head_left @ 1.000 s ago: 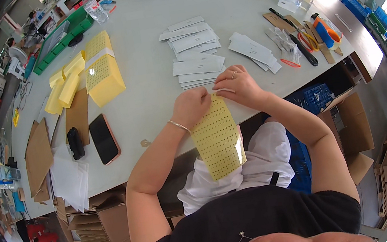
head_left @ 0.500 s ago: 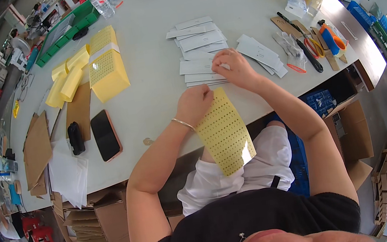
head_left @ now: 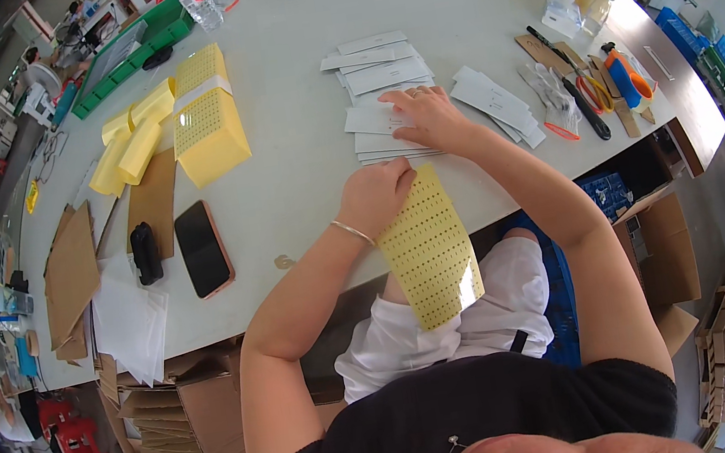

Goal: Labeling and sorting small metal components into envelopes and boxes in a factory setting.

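Two hands work: the left hand (head_left: pixel 381 194) pinches a yellow perforated sheet (head_left: pixel 428 249) at the near table edge; right hand (head_left: pixel 423 117) presses flat-fingered on white slips (head_left: pixel 376 118).

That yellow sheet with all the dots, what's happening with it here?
A seated person pinches the yellow sheet at its top edge with the left hand, so it hangs off the white table over the lap. The right hand rests flat on the white slips spread out farther back.
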Action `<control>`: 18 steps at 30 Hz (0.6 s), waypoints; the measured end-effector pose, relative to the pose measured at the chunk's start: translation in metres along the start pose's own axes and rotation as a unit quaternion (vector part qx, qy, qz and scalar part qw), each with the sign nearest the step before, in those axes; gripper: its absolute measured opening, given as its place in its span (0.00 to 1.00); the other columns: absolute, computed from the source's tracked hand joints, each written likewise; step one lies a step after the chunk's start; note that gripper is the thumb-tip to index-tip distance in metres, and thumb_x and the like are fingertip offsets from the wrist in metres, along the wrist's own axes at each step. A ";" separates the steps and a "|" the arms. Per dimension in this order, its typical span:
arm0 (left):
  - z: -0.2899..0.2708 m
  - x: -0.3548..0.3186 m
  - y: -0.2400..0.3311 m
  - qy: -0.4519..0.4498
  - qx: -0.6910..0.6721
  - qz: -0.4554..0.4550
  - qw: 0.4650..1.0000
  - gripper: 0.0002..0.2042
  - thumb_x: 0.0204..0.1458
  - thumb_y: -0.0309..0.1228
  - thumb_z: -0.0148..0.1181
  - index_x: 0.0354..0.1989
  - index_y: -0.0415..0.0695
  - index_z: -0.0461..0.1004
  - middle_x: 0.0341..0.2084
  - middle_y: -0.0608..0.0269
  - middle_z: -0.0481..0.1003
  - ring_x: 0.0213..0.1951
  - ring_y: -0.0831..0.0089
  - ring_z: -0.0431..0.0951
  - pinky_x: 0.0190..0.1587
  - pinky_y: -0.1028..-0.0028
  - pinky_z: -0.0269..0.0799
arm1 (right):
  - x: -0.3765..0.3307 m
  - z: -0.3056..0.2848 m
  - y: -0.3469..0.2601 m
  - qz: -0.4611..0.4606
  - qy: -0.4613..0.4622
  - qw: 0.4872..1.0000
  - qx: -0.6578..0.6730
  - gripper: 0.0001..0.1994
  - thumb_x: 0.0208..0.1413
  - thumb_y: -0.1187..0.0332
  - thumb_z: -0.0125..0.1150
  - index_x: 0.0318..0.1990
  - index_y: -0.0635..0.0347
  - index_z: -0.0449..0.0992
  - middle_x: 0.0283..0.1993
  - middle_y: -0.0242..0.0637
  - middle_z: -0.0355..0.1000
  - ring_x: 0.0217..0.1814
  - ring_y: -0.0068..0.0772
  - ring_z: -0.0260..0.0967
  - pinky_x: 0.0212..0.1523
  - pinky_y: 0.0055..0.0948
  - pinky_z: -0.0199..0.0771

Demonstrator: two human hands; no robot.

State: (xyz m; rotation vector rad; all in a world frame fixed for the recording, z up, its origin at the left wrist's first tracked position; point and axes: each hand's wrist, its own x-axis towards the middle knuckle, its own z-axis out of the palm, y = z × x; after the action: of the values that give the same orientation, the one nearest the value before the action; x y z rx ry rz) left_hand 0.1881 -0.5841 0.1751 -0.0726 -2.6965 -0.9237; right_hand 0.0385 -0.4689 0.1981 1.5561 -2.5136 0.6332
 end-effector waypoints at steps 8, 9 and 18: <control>-0.004 0.002 -0.002 -0.024 -0.031 -0.042 0.998 0.11 0.50 0.35 0.50 0.28 0.41 0.74 0.22 0.51 0.75 0.28 0.54 0.76 0.32 0.60 0.71 | -0.032 -0.029 0.038 0.106 0.032 0.994 -0.019 0.24 0.40 0.64 0.63 0.48 0.57 0.66 0.41 0.40 0.72 0.49 0.41 0.67 0.57 0.38 0.54; -0.003 0.002 -0.002 -0.020 -0.034 -0.040 0.998 0.11 0.50 0.35 0.50 0.28 0.41 0.74 0.22 0.51 0.75 0.28 0.54 0.76 0.32 0.60 0.71 | -0.038 -0.036 0.049 0.143 0.039 0.988 -0.046 0.24 0.41 0.63 0.63 0.48 0.56 0.66 0.41 0.38 0.72 0.49 0.41 0.66 0.56 0.40 0.54; 0.000 0.002 -0.001 -0.014 -0.007 -0.040 0.999 0.10 0.50 0.34 0.50 0.27 0.41 0.74 0.23 0.52 0.75 0.28 0.54 0.76 0.32 0.59 0.71 | -0.069 -0.018 0.013 -0.021 0.105 0.989 0.102 0.11 0.43 0.66 0.66 0.37 0.50 0.78 0.40 0.34 0.73 0.49 0.37 0.65 0.56 0.38 0.55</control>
State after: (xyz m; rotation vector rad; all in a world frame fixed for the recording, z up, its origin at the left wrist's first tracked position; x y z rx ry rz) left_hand 0.1864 -0.5849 0.1754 0.0193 -2.7363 -0.9712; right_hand 0.0566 -0.3994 0.1894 1.5095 -2.3171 1.0189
